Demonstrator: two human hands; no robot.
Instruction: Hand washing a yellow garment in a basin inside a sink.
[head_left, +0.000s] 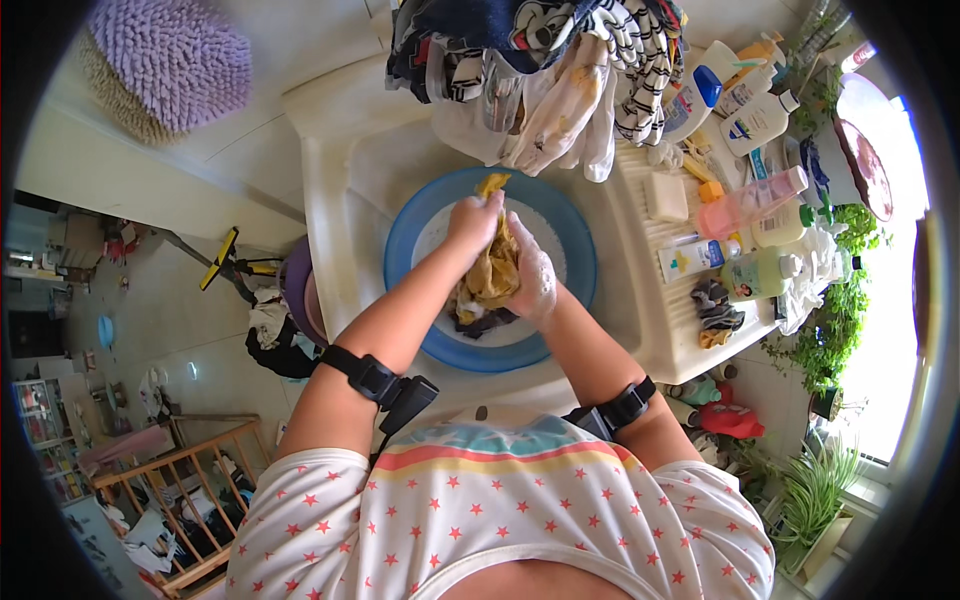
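Note:
Between my hands hangs a wet yellow cloth (493, 271), bunched up above a round blue basin (411, 315). My left hand (474, 223) grips its upper part, and a short end sticks out past the fingers. White suds coat my right hand (536, 274), which is closed around the cloth's right side. Soapy water (553, 225) fills the basin. Below the yellow cloth a dark fabric piece (486, 324) lies partly in the water, mostly covered. The basin stands inside a pale laundry sink (360, 187).
Clothes (562, 112) hang over the sink's far side. On the ribbed washboard (637, 225) at right are a soap bar (666, 196), a toothpaste-like tube (697, 259), a pink bottle (750, 202) and a balled grey sock-like cloth (716, 307). A purple tub (296, 289) stands left.

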